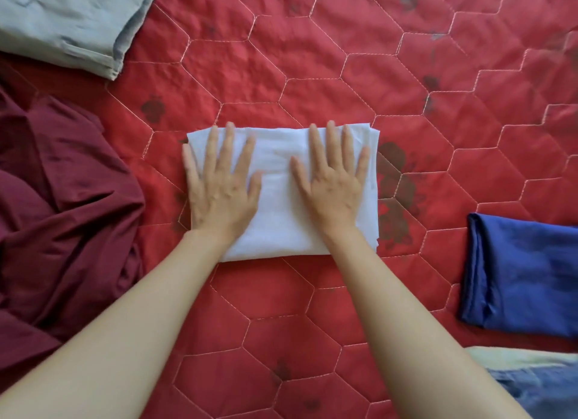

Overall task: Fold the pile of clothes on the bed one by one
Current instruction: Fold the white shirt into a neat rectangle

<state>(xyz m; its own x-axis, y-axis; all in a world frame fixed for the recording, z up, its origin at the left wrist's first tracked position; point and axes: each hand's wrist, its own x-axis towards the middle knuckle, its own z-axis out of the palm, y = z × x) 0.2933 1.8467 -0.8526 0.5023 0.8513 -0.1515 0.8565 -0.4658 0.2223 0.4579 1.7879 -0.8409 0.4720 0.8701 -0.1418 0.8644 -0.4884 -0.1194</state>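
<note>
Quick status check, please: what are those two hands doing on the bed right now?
Left hand and right hand flat, fingers spread, pressing folded white garment. Maroon garment unfolded at left. Blue garment folded at right. Nothing in the way.

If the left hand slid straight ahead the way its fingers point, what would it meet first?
Past the white folded cloth under the left hand, only bare red quilt shows; the way looks free to the picture's top edge.

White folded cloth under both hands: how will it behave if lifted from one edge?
The white cloth looks thin and soft, so it would likely droop and unfold. Its layers seem loose at the right edge, so probably apt to slide apart. Both the left hand and right hand press it flat.
</note>
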